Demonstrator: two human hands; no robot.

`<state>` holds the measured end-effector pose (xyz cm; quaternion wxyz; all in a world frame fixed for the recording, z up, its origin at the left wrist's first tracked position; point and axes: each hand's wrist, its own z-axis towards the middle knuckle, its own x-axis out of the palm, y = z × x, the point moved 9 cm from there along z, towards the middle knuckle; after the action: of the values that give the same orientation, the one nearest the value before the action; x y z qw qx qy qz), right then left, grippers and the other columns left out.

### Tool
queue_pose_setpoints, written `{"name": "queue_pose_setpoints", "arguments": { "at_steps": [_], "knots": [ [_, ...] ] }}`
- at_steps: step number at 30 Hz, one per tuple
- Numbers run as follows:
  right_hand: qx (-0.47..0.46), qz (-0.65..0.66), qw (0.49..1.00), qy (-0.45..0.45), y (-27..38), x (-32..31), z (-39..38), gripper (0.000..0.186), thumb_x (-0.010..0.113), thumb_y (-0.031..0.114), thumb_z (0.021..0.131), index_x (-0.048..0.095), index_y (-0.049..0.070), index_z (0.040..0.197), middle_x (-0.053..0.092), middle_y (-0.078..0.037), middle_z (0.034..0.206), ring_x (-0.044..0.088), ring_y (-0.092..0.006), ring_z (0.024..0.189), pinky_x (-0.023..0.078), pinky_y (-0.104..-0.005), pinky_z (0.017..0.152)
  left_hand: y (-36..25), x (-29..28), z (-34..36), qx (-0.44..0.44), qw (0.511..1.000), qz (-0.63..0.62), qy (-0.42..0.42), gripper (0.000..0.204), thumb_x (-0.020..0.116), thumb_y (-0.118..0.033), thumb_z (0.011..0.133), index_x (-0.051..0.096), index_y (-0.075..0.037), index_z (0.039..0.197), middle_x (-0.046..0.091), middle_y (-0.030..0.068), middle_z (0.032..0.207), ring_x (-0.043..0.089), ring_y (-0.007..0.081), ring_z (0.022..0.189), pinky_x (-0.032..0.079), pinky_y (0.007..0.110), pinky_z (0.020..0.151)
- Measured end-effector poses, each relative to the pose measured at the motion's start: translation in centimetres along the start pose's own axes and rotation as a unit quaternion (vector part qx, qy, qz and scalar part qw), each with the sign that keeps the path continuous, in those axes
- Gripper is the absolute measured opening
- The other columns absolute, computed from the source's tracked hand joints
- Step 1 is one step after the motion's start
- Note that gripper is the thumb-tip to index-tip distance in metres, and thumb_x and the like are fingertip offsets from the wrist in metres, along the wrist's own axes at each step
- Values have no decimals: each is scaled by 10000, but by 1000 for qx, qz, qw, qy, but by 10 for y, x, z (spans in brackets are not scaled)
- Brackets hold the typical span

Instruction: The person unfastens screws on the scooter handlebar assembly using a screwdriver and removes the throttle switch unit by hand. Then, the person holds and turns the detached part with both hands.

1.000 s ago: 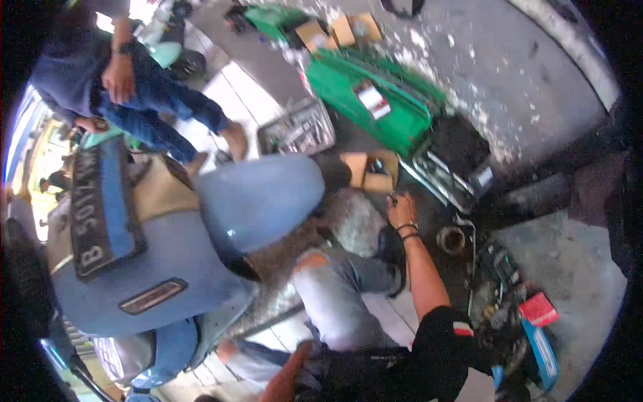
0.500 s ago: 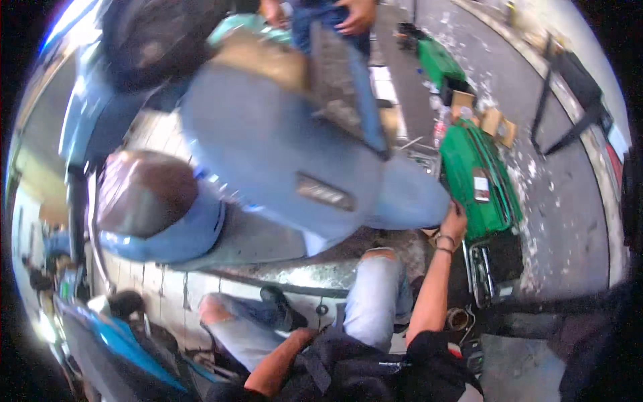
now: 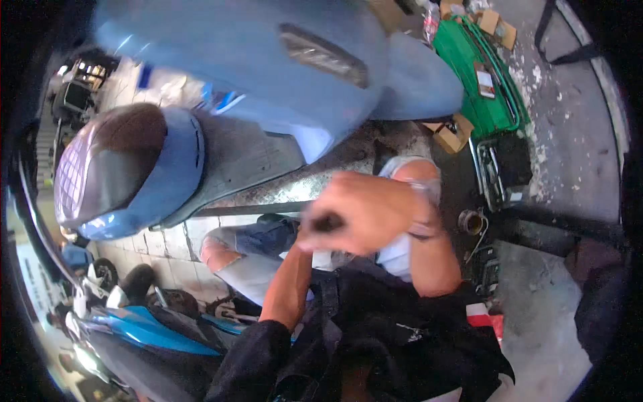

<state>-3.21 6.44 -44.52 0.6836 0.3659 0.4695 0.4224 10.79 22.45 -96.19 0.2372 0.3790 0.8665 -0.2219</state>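
My right hand [image 3: 365,209] is in front of my lap, blurred, with its fingers curled. A small dark patch shows at its finger side; I cannot make out whether it is a held thing. My left hand [image 3: 303,242] meets it from below, its fingers mostly hidden behind the right one. Beyond both hands stands a blue scooter, its front panel [image 3: 248,60] with a dark oblong inset [image 3: 323,55]. The blue front fender [image 3: 422,79] juts out to the right. On the left is the scooter's brown-topped seat [image 3: 127,157], beside the grey footboard [image 3: 244,151].
A green bag [image 3: 469,84] with a phone-like object [image 3: 485,82] on it lies at the far right, near an open cardboard box [image 3: 453,134]. Metal tools [image 3: 487,171] lie below it. A bright-blue motorcycle [image 3: 147,331] stands at lower left; a metal ring-shaped part [image 3: 470,222] is at right.
My right hand has left the front fender's tip and come back to my left hand before my lap. The view has tilted down, and the person standing beyond the scooter is out of sight.
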Motion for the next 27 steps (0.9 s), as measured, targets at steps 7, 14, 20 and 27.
{"name": "queue_pose_setpoints", "arguments": {
  "at_steps": [7, 14, 20, 27],
  "knots": [
    [371, -323, 868, 64, -181, 70, -18, 155, 673, 206, 798, 793, 131, 862, 764, -131, 935, 748, -305, 920, 598, -450, 778, -9, 50, 12, 73, 995, 33, 60, 590, 672, -498, 858, 656, -66, 1260, 662, 257, 1267, 619, 425, 1214, 502, 477, 1017],
    [297, -207, 932, -31, -180, 68, 4, 145, 711, 122, 716, 712, 33, 831, 707, -144, 860, 720, -311, 822, 561, -436, 716, -13, 50, 37, 47, 995, 2, 91, 596, 667, -505, 864, 652, -66, 1266, 664, 253, 1267, 622, 425, 1207, 502, 476, 1017],
    [287, -126, 949, 15, -202, 68, 21, 150, 668, 171, 779, 713, 45, 847, 686, -183, 781, 695, -319, 736, 559, -469, 674, -15, 26, 56, 62, 993, -2, 95, 600, 662, -512, 869, 648, -66, 1271, 665, 249, 1267, 625, 425, 1202, 501, 474, 1017],
    [285, -108, 910, 282, -223, 63, 7, 569, 596, 562, 943, 742, 21, 1042, 747, -187, 913, 720, -365, 886, 554, -464, 841, -89, -27, 50, 169, 983, 13, 76, 606, 656, -519, 875, 645, -66, 1277, 667, 245, 1267, 628, 426, 1195, 501, 472, 1017]
  ]
}}
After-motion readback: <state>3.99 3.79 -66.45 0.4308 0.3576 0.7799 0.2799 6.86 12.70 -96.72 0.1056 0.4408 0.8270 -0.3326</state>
